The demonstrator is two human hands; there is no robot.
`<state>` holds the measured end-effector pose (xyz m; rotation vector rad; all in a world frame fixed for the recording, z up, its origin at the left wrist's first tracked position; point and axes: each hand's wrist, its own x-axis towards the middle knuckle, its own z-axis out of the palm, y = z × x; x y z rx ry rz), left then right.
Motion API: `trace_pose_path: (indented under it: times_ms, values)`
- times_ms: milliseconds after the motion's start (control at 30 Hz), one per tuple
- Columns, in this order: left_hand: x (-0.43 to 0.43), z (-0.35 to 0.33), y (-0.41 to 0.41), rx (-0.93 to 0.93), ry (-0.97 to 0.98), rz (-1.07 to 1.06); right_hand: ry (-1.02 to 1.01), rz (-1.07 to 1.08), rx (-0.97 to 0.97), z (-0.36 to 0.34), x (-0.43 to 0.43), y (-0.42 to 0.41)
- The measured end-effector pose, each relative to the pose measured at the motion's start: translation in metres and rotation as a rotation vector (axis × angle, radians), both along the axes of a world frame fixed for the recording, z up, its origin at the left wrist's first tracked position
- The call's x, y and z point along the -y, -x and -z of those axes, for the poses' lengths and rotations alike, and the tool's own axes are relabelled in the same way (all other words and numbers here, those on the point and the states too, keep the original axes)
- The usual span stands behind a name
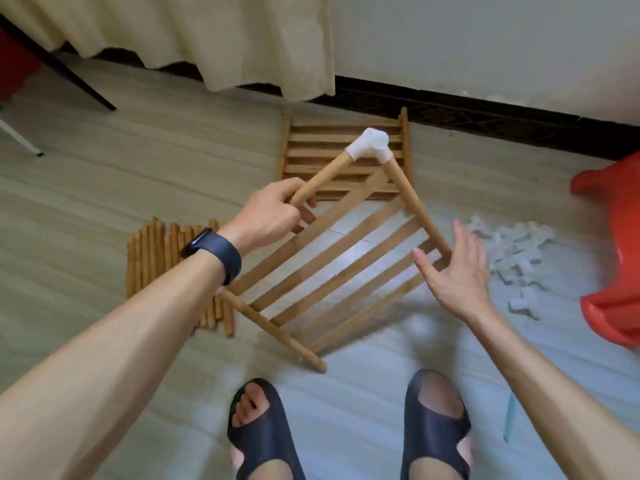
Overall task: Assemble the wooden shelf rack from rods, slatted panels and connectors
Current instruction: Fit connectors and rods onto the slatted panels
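A slatted wooden panel [332, 268] hangs tilted above the floor in the middle of the view. A white corner connector [372, 145] sits on its far corner, joining the panel's side rail to a short wooden rod [325, 178]. My left hand [273, 211] is closed around the near end of that rod. My right hand [453, 271] is open with fingers spread, its fingertips at the panel's right corner; contact is unclear. A second slatted panel [311, 147] lies flat on the floor behind. Loose rods [156, 258] lie in a bundle at the left.
A heap of white connectors [516, 258] lies on the floor at the right, beside a red plastic stool [616, 244]. A curtain [207, 36] and a dark baseboard [485, 116] run along the back. My feet in dark sandals [433, 424] stand below the panel.
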<state>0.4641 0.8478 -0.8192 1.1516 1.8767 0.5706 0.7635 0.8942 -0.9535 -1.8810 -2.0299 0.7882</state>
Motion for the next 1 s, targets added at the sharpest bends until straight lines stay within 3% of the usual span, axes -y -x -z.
trace_pose_path:
  times_ms: [133,233,333,500,600,733,833,900,1000]
  values:
    - [-0.031,0.031,-0.025,-0.141,-0.062,0.172,0.197,0.127,-0.180,0.030,0.019,-0.012]
    - [-0.034,0.064,-0.037,-0.375,-0.170,0.172,0.193,0.224,-0.147,0.048,0.039,-0.020]
    - [0.002,0.098,-0.040,-0.375,-0.232,0.073,0.247,0.281,-0.060,0.062,0.049,-0.018]
    - [0.104,0.162,-0.029,-0.377,0.051,0.014,0.307,0.287,-0.003,0.083,0.055,-0.012]
    - [0.140,0.194,-0.021,-0.478,0.261,0.194,0.325,0.240,0.014,0.089,0.053,0.000]
    - [0.156,0.216,-0.019,-0.551,0.389,0.344,0.319,0.190,0.037,0.094,0.053,0.013]
    - [0.155,0.226,-0.016,-0.592,0.426,0.368,0.131,0.107,0.116,0.101,0.058,0.017]
    - [0.153,0.231,-0.018,-0.605,0.426,0.371,0.039,-0.057,0.232,0.102,0.065,0.014]
    - [0.150,0.237,-0.022,-0.578,0.402,0.358,0.139,-0.413,0.453,0.109,0.074,0.004]
